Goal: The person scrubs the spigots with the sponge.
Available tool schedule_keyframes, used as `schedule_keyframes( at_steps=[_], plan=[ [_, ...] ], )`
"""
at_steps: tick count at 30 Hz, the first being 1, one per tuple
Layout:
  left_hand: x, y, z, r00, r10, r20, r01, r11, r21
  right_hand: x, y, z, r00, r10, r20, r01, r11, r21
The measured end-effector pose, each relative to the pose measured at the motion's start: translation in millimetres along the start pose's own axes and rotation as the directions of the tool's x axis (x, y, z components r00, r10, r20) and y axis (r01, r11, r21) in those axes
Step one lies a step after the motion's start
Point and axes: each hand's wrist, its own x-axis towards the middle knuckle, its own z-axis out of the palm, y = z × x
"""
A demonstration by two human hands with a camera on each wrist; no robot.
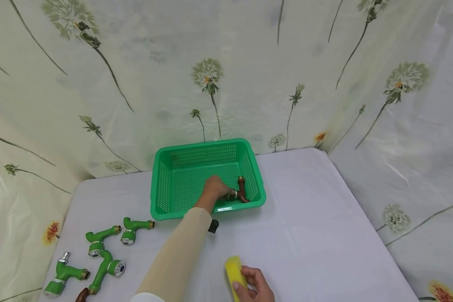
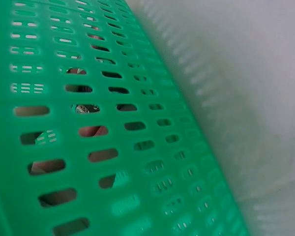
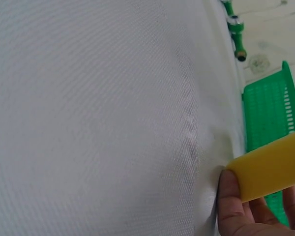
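Inside the green plastic basket [image 1: 208, 144], my left hand [image 1: 216, 187] grips a brown tap [image 1: 242, 193] near the front right corner. The tap's brass threaded end points to the back wall of the basket, and my fingers hide its handle end. From the left wrist, the basket's slotted wall [image 2: 101, 142] fills most of the view, with bits of hand and metal showing through the slots. My right hand [image 1: 257, 286] pinches a yellow sponge [image 1: 234, 274] between thumb and fingers at the front of the table. That sponge [image 3: 270, 167] appears large in the right wrist view.
Several green taps lie at the table's left, among them one with a chrome spout tip [image 1: 66, 274] and one near the basket [image 1: 134, 230]. A brown piece [image 1: 82, 295] shows at the bottom edge. White cloth [image 1: 305, 235] covers the table; a flower-patterned sheet [image 1: 154, 84] hangs behind.
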Motion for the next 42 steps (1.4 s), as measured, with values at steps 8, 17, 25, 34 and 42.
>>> schedule_keyframes(
  at_steps=[8, 17, 25, 34, 42],
  plan=[
    [-3.7, 0.5, -1.9, 0.998, 0.035, -0.061, -0.035, 0.999, -0.01, 0.6, -1.0, 2.6, 1.0, -0.003, -0.003, 0.003, 1.0, -0.009],
    [-25.7, -1.9, -40.8, 0.99, 0.138, -0.021, -0.14, 0.985, -0.098, 2.4, 0.5, 8.2, 0.998, -0.021, -0.056, 0.02, 1.0, -0.01],
    [-100.0, -18.3, -109.5, 0.908, 0.291, -0.301, -0.34, 0.932, -0.126, 3.4, -1.3, 8.5, 0.998, -0.021, -0.066, 0.02, 1.0, -0.017],
    [-142.9, -119.2, -132.8, 0.742, 0.34, -0.578, -0.346, 0.932, 0.103, 0.5, 0.5, 9.8, 0.989, -0.017, -0.145, 0.017, 1.0, 0.003],
    [-137.4, -210.9, -126.3, 0.772, 0.239, -0.589, -0.084, 0.957, 0.279, 6.4, -1.7, 18.5, 0.987, -0.005, -0.16, 0.003, 1.0, -0.011]
  ],
)
